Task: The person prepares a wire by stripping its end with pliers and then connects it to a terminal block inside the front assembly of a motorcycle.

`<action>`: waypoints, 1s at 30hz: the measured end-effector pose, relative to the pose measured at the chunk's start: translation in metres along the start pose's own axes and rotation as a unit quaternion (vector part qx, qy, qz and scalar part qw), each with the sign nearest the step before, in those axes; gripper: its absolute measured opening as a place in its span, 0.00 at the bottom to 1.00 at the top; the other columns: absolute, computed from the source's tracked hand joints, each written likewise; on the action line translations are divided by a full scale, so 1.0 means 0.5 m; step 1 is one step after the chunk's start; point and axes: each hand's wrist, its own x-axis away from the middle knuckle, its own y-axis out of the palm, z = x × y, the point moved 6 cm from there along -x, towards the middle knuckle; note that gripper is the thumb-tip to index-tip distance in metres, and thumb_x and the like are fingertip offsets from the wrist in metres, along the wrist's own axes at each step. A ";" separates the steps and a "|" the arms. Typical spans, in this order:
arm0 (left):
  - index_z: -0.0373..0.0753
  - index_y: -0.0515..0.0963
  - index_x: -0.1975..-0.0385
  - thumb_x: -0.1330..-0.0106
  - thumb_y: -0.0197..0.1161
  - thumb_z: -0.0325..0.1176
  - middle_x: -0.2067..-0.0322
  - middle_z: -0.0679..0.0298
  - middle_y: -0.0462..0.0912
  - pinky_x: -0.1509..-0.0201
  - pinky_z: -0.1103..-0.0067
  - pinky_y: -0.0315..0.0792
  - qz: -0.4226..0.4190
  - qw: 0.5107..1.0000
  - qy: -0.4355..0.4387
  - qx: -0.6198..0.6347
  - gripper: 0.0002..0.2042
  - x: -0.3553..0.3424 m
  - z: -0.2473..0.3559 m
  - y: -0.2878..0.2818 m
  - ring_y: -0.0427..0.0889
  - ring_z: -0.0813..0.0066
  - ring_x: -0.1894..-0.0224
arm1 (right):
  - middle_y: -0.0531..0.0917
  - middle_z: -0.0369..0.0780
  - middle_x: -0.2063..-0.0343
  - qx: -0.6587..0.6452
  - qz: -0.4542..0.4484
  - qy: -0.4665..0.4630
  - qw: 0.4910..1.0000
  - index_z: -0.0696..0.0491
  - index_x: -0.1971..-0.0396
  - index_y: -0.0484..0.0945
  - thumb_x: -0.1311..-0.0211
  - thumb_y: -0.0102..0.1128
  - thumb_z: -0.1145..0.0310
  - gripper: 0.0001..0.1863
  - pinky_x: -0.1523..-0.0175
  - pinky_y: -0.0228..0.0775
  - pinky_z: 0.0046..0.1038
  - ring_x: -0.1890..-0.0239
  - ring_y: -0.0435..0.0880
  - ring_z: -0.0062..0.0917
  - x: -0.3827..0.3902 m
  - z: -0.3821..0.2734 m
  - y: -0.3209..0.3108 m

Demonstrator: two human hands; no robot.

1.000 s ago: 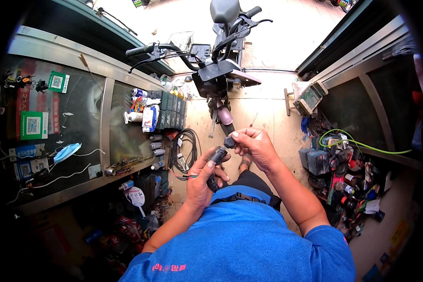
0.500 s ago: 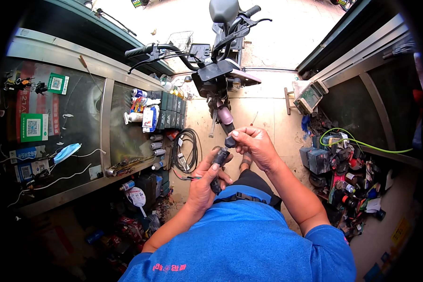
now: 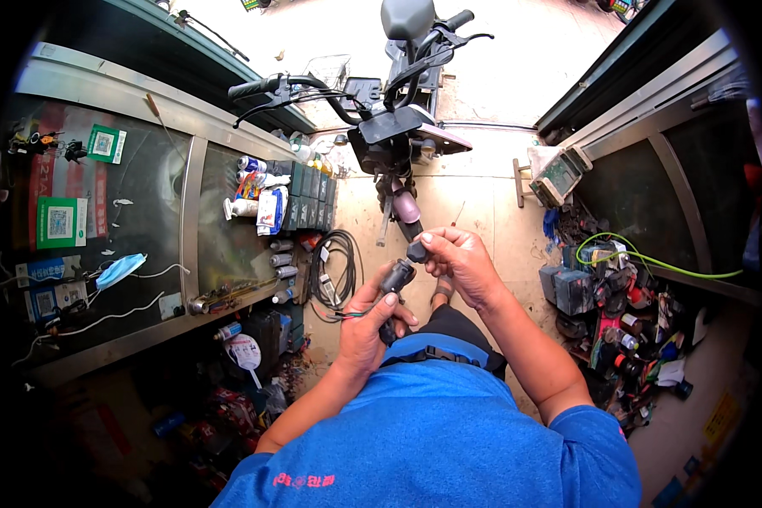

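My left hand [image 3: 364,334] is wrapped round a black cylindrical part [image 3: 396,278], which looks like a throttle grip or a connector body; I cannot tell which. Thin coloured wires [image 3: 353,315] come out beside my left thumb. Its upper end faces my right hand [image 3: 466,264]. There, thumb and fingers pinch a small black cap-like piece [image 3: 416,251], held just above that end. Whether the two pieces touch is too small to make out. Both hands are in front of my waist, over the floor.
An electric scooter [image 3: 389,127] stands ahead. A coiled black cable [image 3: 323,279] and a screwdriver [image 3: 457,213] lie on the floor. Boxed batteries [image 3: 306,203] line the left cabinet. On the right are a stool [image 3: 519,182], a green cable [image 3: 652,254] and heaped parts [image 3: 626,339].
The black cylindrical part has tilted, its upper end turning more to the right and rising slightly. My right hand with the small cap-like piece has shifted only slightly.
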 end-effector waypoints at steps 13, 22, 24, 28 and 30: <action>0.32 0.69 0.32 0.19 0.59 0.37 0.37 0.49 0.80 0.71 0.83 0.79 0.024 0.998 0.058 0.014 0.22 -0.020 0.030 -0.038 0.89 0.71 0.65 | 0.89 0.37 0.62 -0.001 -0.066 0.016 0.998 0.61 0.44 0.83 0.26 0.66 0.66 0.18 0.63 0.76 0.15 0.67 0.86 0.14 0.037 0.016 0.011; 0.32 0.69 0.33 0.18 0.56 0.37 0.36 0.44 0.78 0.69 0.81 0.80 -0.003 0.994 0.066 0.087 0.20 -0.025 0.042 -0.038 0.88 0.70 0.65 | 0.89 0.40 0.54 0.026 -0.127 -0.027 0.991 0.61 0.37 0.78 0.34 0.71 0.74 0.26 0.51 0.82 0.22 0.57 0.89 0.20 0.072 -0.009 0.042; 0.32 0.69 0.33 0.18 0.56 0.37 0.36 0.44 0.78 0.68 0.81 0.80 -0.011 0.993 0.068 0.093 0.21 -0.025 0.041 -0.036 0.88 0.70 0.65 | 0.88 0.39 0.53 0.028 -0.122 -0.032 0.992 0.60 0.36 0.78 0.35 0.72 0.75 0.27 0.53 0.82 0.21 0.57 0.88 0.19 0.076 -0.009 0.042; 0.32 0.69 0.34 0.19 0.57 0.36 0.36 0.43 0.78 0.68 0.81 0.80 -0.012 0.993 0.071 0.098 0.20 -0.019 0.043 -0.028 0.88 0.70 0.65 | 0.88 0.39 0.55 0.034 -0.115 -0.034 0.992 0.59 0.37 0.79 0.36 0.73 0.74 0.27 0.55 0.81 0.19 0.57 0.88 0.19 0.084 -0.014 0.042; 0.33 0.70 0.34 0.19 0.57 0.36 0.37 0.44 0.79 0.68 0.81 0.81 -0.013 0.993 0.076 0.093 0.20 -0.017 0.044 -0.024 0.88 0.70 0.64 | 0.89 0.39 0.58 0.039 -0.107 -0.028 0.993 0.60 0.38 0.80 0.35 0.73 0.72 0.26 0.56 0.81 0.19 0.59 0.88 0.19 0.088 -0.014 0.042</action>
